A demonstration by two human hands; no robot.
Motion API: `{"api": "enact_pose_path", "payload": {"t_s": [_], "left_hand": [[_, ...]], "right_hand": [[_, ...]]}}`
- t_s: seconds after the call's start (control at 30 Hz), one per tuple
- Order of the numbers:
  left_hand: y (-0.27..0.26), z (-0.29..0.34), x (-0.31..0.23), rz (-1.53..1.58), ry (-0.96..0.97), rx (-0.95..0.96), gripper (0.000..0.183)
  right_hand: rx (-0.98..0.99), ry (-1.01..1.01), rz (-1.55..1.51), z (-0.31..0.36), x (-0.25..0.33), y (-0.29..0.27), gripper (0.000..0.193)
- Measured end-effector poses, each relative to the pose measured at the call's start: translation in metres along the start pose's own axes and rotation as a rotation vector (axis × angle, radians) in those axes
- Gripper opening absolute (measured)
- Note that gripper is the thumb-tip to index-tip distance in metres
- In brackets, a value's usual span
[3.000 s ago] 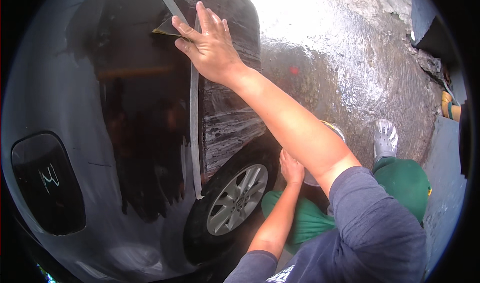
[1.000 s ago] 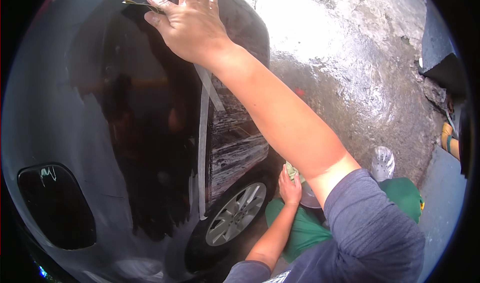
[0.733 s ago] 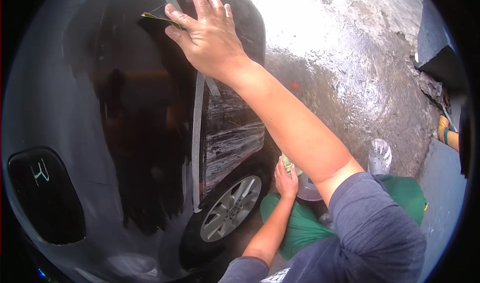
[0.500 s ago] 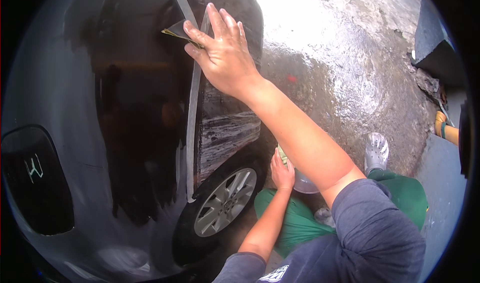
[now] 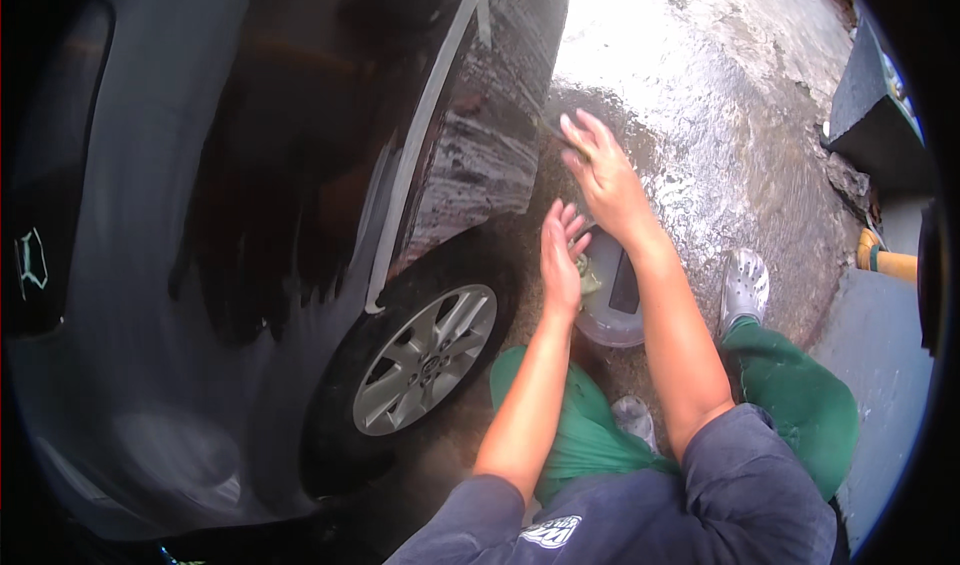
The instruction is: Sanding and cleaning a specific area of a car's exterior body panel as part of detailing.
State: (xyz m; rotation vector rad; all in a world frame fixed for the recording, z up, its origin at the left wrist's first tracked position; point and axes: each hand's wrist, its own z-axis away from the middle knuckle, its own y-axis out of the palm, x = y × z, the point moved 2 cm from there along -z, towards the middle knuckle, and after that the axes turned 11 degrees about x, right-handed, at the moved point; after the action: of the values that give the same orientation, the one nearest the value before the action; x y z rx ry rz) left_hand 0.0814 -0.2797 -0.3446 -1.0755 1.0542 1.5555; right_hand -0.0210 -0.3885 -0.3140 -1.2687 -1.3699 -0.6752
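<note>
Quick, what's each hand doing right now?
Left hand: fingers loosely extended, pale green cloth at its palm; whether gripped can't be told.
Right hand: closed on a thin sheet, between thumb and fingers.

My right hand (image 5: 610,183) pinching a thin dark sheet (image 5: 574,146), my left hand (image 5: 561,263) just below those fingers, pale green cloth (image 5: 588,283) beside its palm, plastic tub (image 5: 608,333) beneath, masking tape (image 5: 422,120) on the car body (image 5: 290,155) left of my fingers
</note>
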Motion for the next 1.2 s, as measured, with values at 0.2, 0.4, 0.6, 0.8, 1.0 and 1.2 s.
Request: {"api": "enact_pose_path", "payload": {"t_s": [0.2,0.4,0.6,0.8,1.0,1.2], "left_hand": [[-0.017,-0.022,-0.026,0.448,-0.122,0.127,0.054],[-0.013,-0.01,0.014,-0.202,-0.352,0.236,0.027],[0.001,0.015,0.097,-1.437,-0.474,0.641,0.034],[-0.013,0.029,0.138,-1.492,-0.53,0.823,0.034],[-0.015,0.064,0.008,-1.243,0.024,0.199,0.024],[-0.038,0.119,-0.174,-1.468,0.5,-0.331,0.015]], "right_hand": [[0.268,0.023,0.399,0.057,-0.011,0.033,0.057],[0.409,0.331,0.425,0.099,-0.018,-0.027,0.074],[0.342,0.206,0.593,0.04,0.043,-0.064,0.061],[1.002,0.33,1.167,-0.044,-0.001,-0.042,0.027],[0.929,0.112,0.96,0.001,-0.055,0.02,0.045],[1.052,0.196,0.749,0.014,-0.093,0.076,0.059]]}}
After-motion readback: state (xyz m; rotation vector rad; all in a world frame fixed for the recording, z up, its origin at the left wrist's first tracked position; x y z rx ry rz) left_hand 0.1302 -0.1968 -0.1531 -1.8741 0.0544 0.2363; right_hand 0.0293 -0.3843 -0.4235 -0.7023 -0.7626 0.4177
